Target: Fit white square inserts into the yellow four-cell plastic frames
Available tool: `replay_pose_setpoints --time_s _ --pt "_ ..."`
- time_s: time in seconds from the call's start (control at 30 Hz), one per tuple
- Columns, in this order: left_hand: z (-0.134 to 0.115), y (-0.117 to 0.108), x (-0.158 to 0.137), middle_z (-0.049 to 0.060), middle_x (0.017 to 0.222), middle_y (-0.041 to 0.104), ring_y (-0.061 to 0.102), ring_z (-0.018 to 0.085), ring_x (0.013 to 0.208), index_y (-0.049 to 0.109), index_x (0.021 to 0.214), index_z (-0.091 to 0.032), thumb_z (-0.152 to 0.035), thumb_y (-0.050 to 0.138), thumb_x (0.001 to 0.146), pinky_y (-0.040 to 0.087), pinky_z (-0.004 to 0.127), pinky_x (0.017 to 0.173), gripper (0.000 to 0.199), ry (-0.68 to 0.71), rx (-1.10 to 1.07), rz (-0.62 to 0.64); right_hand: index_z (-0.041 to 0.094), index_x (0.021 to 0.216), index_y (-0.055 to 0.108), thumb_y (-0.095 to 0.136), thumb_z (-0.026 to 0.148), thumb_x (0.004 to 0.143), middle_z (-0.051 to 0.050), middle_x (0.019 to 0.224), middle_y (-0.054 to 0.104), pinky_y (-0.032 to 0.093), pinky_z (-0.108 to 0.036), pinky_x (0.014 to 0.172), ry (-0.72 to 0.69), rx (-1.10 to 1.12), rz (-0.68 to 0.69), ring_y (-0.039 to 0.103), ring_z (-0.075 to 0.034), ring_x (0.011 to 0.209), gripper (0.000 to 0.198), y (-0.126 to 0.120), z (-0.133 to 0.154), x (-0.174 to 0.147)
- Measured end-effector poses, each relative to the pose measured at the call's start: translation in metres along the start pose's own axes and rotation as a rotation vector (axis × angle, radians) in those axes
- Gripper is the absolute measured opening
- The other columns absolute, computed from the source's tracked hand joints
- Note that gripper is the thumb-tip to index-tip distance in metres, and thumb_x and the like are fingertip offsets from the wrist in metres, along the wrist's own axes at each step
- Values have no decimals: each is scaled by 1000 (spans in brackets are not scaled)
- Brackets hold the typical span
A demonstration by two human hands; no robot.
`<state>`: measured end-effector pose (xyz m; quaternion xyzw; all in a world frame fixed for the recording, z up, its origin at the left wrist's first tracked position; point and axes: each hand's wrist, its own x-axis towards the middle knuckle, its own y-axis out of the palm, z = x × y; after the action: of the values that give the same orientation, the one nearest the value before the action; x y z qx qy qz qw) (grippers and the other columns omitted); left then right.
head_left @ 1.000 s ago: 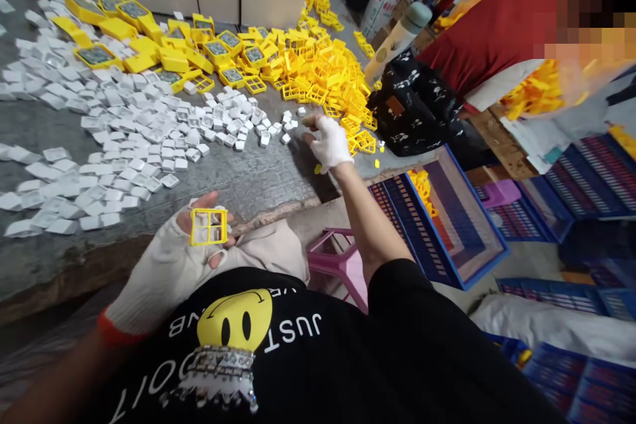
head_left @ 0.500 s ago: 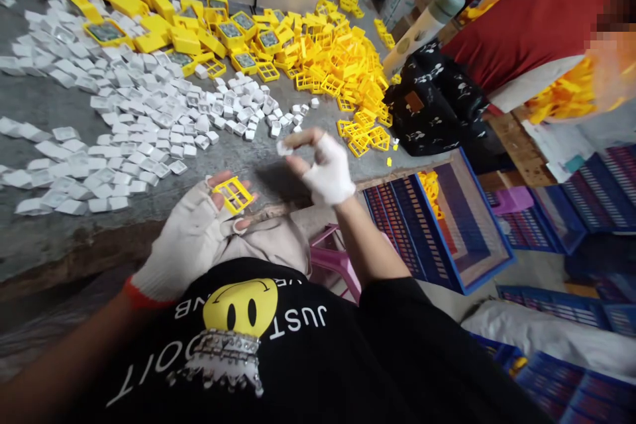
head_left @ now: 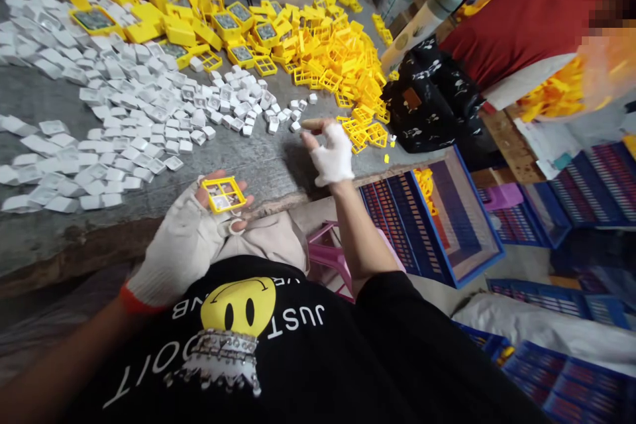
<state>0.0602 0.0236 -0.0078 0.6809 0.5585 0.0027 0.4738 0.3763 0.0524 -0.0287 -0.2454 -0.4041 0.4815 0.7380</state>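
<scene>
My left hand (head_left: 186, 238), in a white fingerless glove, supports a small yellow plastic frame (head_left: 224, 193) with four openings, lying across the fingers. A whitish patch fills one opening; I cannot tell whether it is a cap or the glove. My right hand (head_left: 330, 152), in the same kind of glove, hovers above the grey table with forefinger and thumb apart. No piece shows between these fingertips. Small white plastic caps (head_left: 238, 103) lie just beyond it to the left. Yellow frames (head_left: 358, 132) are heaped right behind this hand.
Yellow cased pieces (head_left: 142, 23) are piled at the back of the grey table (head_left: 258, 169). A black patterned bag (head_left: 430, 103) and a pale bottle (head_left: 422, 23) stand on the right. Blue crates (head_left: 462, 232) sit below the edge. A person in red (head_left: 521, 26) is nearby.
My right hand has moved right, and the white cap seen in its fingertips no longer shows there. My left hand has turned the yellow frame to lie more level.
</scene>
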Motion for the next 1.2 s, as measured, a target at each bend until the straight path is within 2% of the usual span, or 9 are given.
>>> replay_pose_setpoints --time_s 0.1,0.2,0.33,0.5,0.6,0.77,0.83,1.0,1.2 --pt "-3 6 -2 9 125 94 91 28 100 87 123 -28 -28 92 107 71 29 67 17 0 9 -60 25 127 87 77 31 111 -12 136 90 64 -61 123 261 -233 112 83 -36 128 20 6 -27 39" --pt "-3 12 -4 11 128 93 91 28 100 88 122 -26 -29 89 109 71 29 68 13 1 56 -63 26 121 85 81 32 111 -14 140 90 63 -64 124 243 -332 190 81 -40 136 13 17 -29 55" --pt "-2 14 -5 12 127 93 90 27 93 89 119 -25 -33 92 109 70 28 65 13 22 64 -49 26 118 84 79 26 112 -10 129 92 63 -55 121 179 -262 257 83 -34 127 8 19 -5 35" --pt "1 14 -5 11 126 93 89 25 94 89 121 -23 -32 99 105 72 28 71 21 6 58 -2 30 124 89 82 47 118 -6 126 93 60 -54 122 -175 39 222 83 -32 118 18 0 51 -19" --pt "2 14 -7 10 133 93 89 23 101 91 127 -24 -30 101 104 72 27 74 26 -17 61 56 31 128 92 76 55 123 -7 126 93 56 -55 121 -373 17 299 81 -31 118 29 -1 79 -44" --pt "0 8 -10 10 128 93 88 23 98 93 129 -21 -31 114 90 74 30 72 45 -35 74 101 32 132 93 63 59 129 -8 134 92 57 -52 112 -530 8 337 80 -29 121 41 9 73 -52" --pt "-2 7 -11 9 122 93 89 24 94 93 127 -22 -35 114 91 74 30 71 44 -25 64 87 36 139 91 62 52 129 -7 139 91 59 -54 117 -481 17 300 80 -30 128 35 9 55 -35" --pt "-7 12 -12 9 114 91 87 24 86 89 119 -23 -32 100 102 71 28 68 22 -3 48 -37 30 134 89 70 22 113 -14 155 84 52 -70 131 -27 -334 223 71 -43 151 30 16 10 42" --pt "-8 11 -10 11 115 91 87 25 87 87 120 -22 -34 101 101 69 29 67 26 13 41 -69 23 131 86 71 24 112 -19 155 82 38 -78 142 -71 -439 330 64 -47 158 25 34 1 77"
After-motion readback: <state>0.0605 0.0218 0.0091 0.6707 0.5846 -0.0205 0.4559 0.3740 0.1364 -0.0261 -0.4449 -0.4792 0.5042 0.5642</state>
